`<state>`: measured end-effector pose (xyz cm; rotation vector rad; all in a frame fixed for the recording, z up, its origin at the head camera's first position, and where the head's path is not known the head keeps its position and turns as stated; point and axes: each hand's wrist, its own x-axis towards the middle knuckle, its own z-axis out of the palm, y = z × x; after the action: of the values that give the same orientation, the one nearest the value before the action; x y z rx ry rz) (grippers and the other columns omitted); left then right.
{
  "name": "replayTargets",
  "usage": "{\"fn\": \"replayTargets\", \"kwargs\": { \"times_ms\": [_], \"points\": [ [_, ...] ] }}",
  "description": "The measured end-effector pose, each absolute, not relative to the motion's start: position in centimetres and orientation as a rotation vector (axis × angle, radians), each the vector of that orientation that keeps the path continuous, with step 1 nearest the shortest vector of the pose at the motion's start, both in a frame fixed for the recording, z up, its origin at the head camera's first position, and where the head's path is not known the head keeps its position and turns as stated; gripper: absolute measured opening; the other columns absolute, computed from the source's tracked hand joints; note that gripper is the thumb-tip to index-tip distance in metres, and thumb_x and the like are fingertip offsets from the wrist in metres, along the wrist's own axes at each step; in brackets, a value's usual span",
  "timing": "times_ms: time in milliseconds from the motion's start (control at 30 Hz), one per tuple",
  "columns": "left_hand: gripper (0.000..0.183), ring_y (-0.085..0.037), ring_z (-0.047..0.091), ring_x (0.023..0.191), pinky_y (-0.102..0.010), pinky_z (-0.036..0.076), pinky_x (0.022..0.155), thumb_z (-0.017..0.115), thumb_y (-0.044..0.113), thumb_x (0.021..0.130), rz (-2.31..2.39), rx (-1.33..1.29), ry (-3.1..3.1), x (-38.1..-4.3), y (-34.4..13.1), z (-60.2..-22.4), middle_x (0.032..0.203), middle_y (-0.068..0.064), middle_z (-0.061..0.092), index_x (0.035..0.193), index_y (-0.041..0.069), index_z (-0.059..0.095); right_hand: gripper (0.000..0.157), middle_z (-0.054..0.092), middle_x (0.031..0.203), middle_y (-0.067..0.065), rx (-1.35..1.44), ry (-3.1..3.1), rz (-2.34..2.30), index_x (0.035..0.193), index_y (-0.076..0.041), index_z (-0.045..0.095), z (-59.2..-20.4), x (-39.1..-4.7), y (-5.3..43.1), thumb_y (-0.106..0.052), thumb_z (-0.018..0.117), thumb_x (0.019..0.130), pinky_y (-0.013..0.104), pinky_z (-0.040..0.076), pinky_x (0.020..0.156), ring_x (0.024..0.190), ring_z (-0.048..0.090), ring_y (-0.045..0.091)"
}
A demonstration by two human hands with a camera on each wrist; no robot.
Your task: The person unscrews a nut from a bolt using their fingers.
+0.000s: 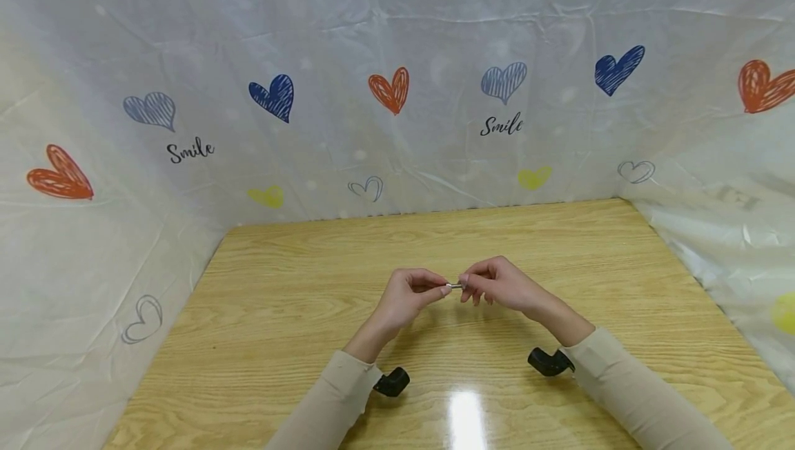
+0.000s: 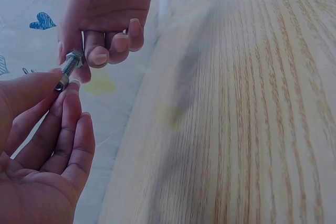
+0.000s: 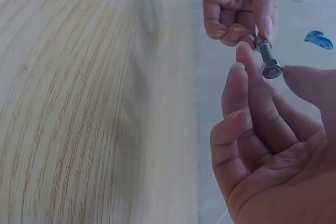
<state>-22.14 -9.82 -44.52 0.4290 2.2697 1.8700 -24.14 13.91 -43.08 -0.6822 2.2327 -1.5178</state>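
A small silver metal bolt [image 3: 266, 52] with a threaded shank is held in the air over the table, between both hands. My left hand [image 1: 402, 300] pinches its head end between thumb and fingertips. Near the other end of the shank sits a hex nut [image 3: 272, 70], the bolt's tip showing in its hole. My right hand [image 1: 504, 289] holds the nut between thumb and index finger, with the other fingers loosely bent below. In the left wrist view, the threads [image 2: 69, 66] show between the two hands; the fingertips partly cover the bolt head.
Beneath the hands lies a wood-grain table [image 1: 279, 319]. A pale sheet [image 1: 435, 36] printed with hearts and "Smile" rises behind it and along both sides. Black wrist mounts [image 1: 393, 382] stick out at the sleeves. A light reflection shines near the front.
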Motion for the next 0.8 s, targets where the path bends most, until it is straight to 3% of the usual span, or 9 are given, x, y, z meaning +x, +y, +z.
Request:
{"fn": "replayTargets", "kwargs": {
  "times_ms": [233,467,667,800],
  "points": [
    [0.015,-0.019,0.071,0.091,-0.057,0.055,0.091,0.077,0.015,0.094,1.868,0.428,2.274,-22.28,-9.81,-44.71,0.102,-0.007,0.075,0.104,0.004,0.079,0.026,0.070,0.107,0.024,-0.692,2.203,-1.553,0.121,-0.003,0.069,-43.13,-24.14,13.96,-0.022,0.061,0.105,0.037,0.051,0.063,0.088,0.063,0.050],
    [0.016,-0.019,0.071,0.092,-0.055,0.056,0.091,0.077,0.015,0.094,1.877,0.423,2.267,-22.17,-9.78,-44.68,0.102,-0.007,0.075,0.105,0.003,0.078,0.037,0.065,0.114,0.018,-0.661,2.180,-1.562,0.129,0.003,0.062,-43.24,-24.21,13.99,-0.021,0.068,0.101,0.034,0.049,0.063,0.090,0.064,0.047],
    [0.016,-0.019,0.070,0.091,-0.057,0.055,0.091,0.077,0.016,0.094,1.878,0.431,2.271,-22.15,-9.76,-44.68,0.103,-0.007,0.075,0.105,0.003,0.078,0.036,0.071,0.103,0.023,-0.658,2.229,-1.497,0.118,0.001,0.071,-43.24,-24.11,14.08,-0.031,0.060,0.106,0.036,0.050,0.063,0.088,0.063,0.048],
    [0.015,-0.019,0.070,0.091,-0.057,0.055,0.091,0.077,0.016,0.094,1.866,0.431,2.277,-22.15,-9.79,-44.65,0.103,-0.007,0.075,0.104,0.005,0.079,0.034,0.072,0.100,0.024,-0.678,2.224,-1.500,0.113,0.003,0.072,-43.22,-24.01,14.07,-0.028,0.058,0.107,0.037,0.050,0.063,0.087,0.061,0.051]
  ]
}}
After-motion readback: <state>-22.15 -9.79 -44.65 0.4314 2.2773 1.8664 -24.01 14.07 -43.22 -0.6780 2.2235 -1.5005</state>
